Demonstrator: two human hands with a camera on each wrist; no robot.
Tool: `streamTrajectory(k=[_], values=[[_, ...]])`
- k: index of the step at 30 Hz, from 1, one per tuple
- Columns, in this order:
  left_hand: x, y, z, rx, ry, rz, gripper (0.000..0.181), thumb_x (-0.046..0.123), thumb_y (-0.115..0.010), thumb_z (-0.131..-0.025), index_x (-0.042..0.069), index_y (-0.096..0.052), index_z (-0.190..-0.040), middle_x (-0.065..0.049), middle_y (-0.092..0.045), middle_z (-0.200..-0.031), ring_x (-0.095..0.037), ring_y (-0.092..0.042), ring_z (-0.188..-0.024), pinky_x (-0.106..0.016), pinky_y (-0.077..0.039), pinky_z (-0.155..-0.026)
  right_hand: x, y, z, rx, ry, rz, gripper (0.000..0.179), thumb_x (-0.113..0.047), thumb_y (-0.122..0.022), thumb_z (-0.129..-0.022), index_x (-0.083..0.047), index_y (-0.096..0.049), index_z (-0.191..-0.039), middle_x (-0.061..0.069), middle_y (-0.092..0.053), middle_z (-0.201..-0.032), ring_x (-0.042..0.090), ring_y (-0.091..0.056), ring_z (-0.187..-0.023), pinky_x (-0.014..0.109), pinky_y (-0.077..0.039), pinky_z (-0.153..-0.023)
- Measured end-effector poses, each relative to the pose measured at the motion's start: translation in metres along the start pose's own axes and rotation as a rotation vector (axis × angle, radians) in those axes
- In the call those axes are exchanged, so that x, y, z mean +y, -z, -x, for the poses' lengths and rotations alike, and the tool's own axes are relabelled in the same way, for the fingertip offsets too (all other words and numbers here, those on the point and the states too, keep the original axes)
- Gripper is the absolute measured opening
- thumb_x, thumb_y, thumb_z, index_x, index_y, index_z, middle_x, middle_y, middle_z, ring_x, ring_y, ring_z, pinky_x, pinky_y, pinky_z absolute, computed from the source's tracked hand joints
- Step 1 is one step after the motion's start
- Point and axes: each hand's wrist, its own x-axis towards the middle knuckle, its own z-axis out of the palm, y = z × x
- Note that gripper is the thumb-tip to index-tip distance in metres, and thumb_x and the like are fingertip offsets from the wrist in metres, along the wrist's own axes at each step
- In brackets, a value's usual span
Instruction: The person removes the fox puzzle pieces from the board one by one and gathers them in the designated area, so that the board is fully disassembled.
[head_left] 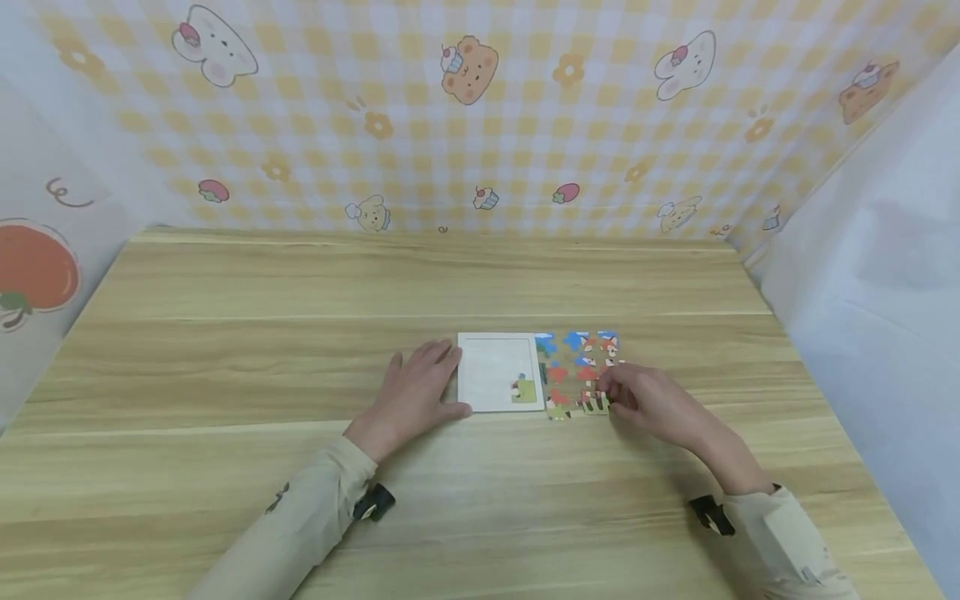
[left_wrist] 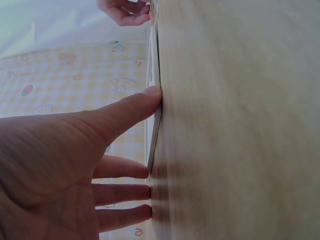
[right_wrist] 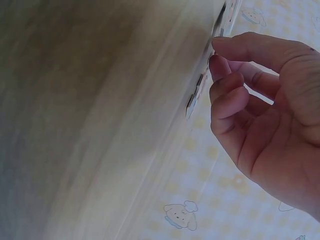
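Note:
A white puzzle tray lies on the table, with a green puzzle piece set in its lower right corner. My left hand rests at the tray's left side, fingers spread. In the left wrist view its thumb presses on the tray's near edge, with the other fingertips along the left side. To the right of the tray lie several loose puzzle pieces with blue, red and fox-face prints. My right hand bends over their right side, fingers curled, thumb and index finger pinching at a striped puzzle piece partly hidden there.
The wood-grain table extends on all sides of the tray. Behind it hangs a yellow checked cloth with cartoon prints. White cloth closes off the right side, and more cloth with a tomato print the left.

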Motion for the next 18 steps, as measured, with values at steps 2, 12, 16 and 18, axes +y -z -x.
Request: streamTrajectory(k=[2, 12, 16, 18], values=[[-0.0002, 0.0, -0.0003, -0.001, 0.001, 0.003, 0.081, 0.045, -0.072, -0.077, 0.001, -0.041, -0.138, -0.018, -0.036, -0.143, -0.035, -0.03, -0.131, -0.066, -0.021, -0.098, 0.0011, -0.0009, -0.0001, -0.003, 0.002, 0.0, 0.026, 0.01, -0.067, -0.073, -0.007, -0.061, -0.091, -0.006, -0.057, -0.078, 0.007, -0.049, -0.066, 0.022, -0.044, -0.056], [-0.0004, -0.0003, -0.0007, -0.002, 0.002, 0.005, 0.082, 0.044, -0.072, -0.077, 0.001, -0.041, -0.138, -0.018, -0.036, -0.143, -0.035, -0.031, -0.131, -0.066, -0.022, -0.098, 0.0034, -0.0002, -0.0022, -0.05, -0.009, -0.01, 0.024, 0.008, -0.066, -0.075, -0.008, -0.06, -0.091, -0.006, -0.058, -0.08, 0.008, -0.051, -0.07, 0.024, -0.045, -0.06], [-0.0003, -0.0005, -0.0009, -0.009, 0.007, 0.017, 0.08, 0.043, -0.073, -0.076, 0.0, -0.042, -0.137, -0.018, -0.036, -0.143, -0.035, -0.03, -0.131, -0.066, -0.021, -0.098, 0.0032, 0.0014, -0.002, -0.072, -0.019, -0.026, 0.024, 0.007, -0.066, -0.076, -0.009, -0.059, -0.093, -0.007, -0.058, -0.08, 0.008, -0.05, -0.069, 0.024, -0.044, -0.059], [-0.0003, -0.0005, -0.001, -0.01, 0.009, 0.023, 0.08, 0.042, -0.073, -0.076, 0.0, -0.043, -0.137, -0.018, -0.036, -0.142, -0.035, -0.03, -0.131, -0.066, -0.021, -0.098, 0.0031, 0.0019, -0.0019, -0.079, -0.023, -0.03, 0.024, 0.006, -0.065, -0.077, -0.01, -0.059, -0.093, -0.007, -0.057, -0.081, 0.008, -0.049, -0.069, 0.024, -0.044, -0.059]])
